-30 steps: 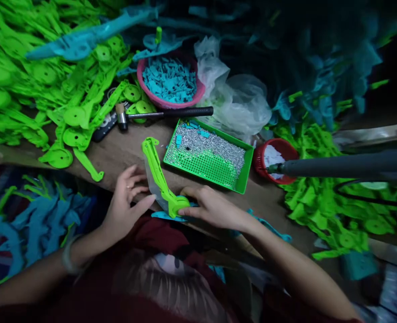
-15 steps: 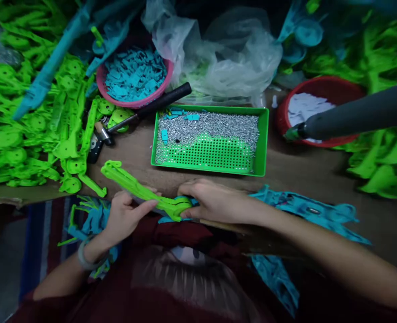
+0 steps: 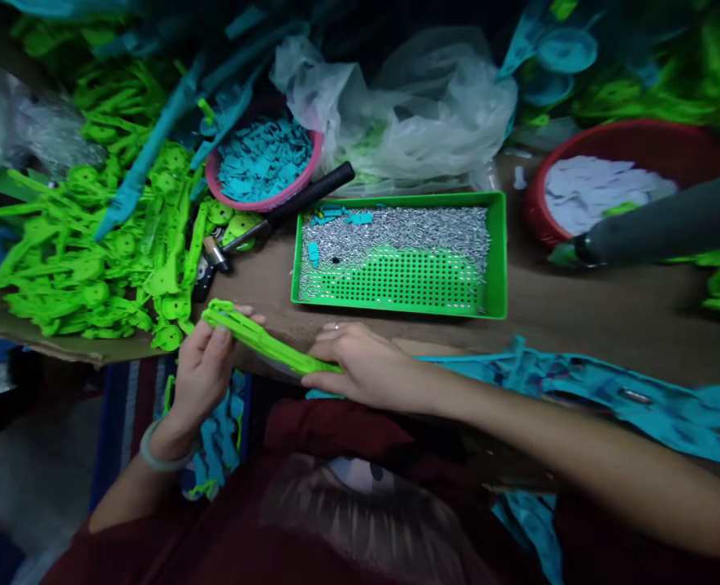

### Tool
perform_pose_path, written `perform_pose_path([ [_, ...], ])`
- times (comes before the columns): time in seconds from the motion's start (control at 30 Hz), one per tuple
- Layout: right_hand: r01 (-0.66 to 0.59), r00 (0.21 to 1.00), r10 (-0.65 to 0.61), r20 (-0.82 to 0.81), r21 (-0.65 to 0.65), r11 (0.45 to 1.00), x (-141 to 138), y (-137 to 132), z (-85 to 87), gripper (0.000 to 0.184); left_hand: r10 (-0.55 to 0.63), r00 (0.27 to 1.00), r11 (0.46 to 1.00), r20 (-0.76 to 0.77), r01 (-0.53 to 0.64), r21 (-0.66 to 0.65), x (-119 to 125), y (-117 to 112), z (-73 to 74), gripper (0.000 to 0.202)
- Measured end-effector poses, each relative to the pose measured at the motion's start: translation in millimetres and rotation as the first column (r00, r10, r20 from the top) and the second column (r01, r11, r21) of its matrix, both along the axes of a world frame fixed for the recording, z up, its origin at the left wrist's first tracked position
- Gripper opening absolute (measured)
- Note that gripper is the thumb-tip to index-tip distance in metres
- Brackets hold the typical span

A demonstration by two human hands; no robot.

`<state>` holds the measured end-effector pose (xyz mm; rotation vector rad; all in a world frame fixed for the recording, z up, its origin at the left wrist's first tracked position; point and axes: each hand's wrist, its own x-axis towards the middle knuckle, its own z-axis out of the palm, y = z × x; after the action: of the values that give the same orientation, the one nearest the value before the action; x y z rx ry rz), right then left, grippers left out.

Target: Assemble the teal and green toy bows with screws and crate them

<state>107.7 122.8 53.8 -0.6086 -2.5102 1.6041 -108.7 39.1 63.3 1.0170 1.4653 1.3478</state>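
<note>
— At the bench's (image 3: pixel 579 309) near edge, how is the green plastic piece (image 3: pixel 262 341) held?
— Its upper-left end is pinched by the left hand (image 3: pixel 205 370). Its long axis is slanted down to the right, where the lower end is covered and gripped by the right hand (image 3: pixel 360 370), fingers closed together.

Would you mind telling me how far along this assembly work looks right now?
Done, seemingly: teal plastic pieces lie at the near right. In hand: left hand and right hand grip one long green plastic lever. Left: a large pile of green plastic parts waits beside the black-handled hammer.
</note>
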Motion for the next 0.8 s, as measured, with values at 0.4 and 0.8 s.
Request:
perform_pose_path([
  [0.4,0.012,0.999,-0.013,-0.038,-0.025,1.000,-5,6,-11.0,0.025,0.125,0.992,0.991,0.000,-0.125,-0.041,0,25,2.0,0.032],
  [0.8,-0.097,0.933,0.075,0.353,0.044,0.994,32,24,20.2,0.039,-0.311,0.942,0.942,-0.125,0.289,-0.171,22,-1,-8.7,0.016],
])
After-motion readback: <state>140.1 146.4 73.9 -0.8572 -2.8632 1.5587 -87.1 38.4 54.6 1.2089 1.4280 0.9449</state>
